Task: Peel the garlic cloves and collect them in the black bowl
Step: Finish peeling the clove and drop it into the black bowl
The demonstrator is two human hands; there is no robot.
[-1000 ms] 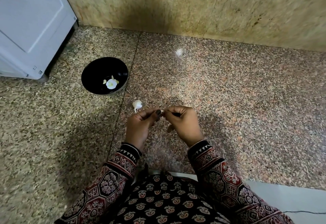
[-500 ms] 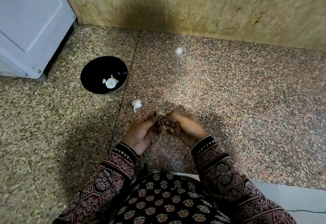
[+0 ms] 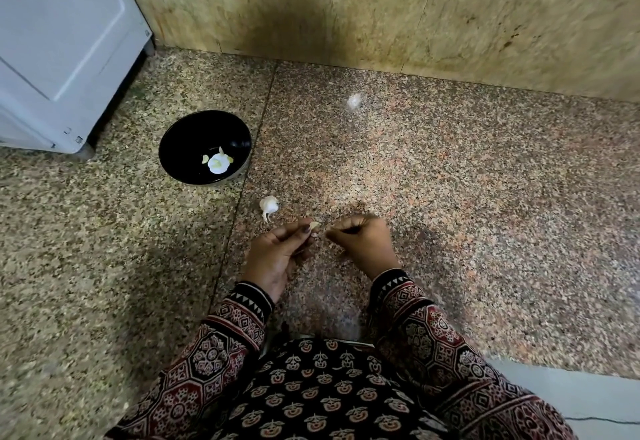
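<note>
- Cabinet [image 3: 59,51], pale grey, stands far left on the speckled floor [image 3: 450,197]
- Black bowl [image 3: 194,138] sits near it, with pale peeled cloves [image 3: 217,164] inside
- Garlic bulb piece [image 3: 269,204] lies on the floor between bowl and hands
- Left hand [image 3: 277,256] pinches a garlic clove [image 3: 314,225] at its fingertips
- Right hand [image 3: 365,243] is curled, its fingertips just beside that clove; blur hides whether they pinch any skin
</note>
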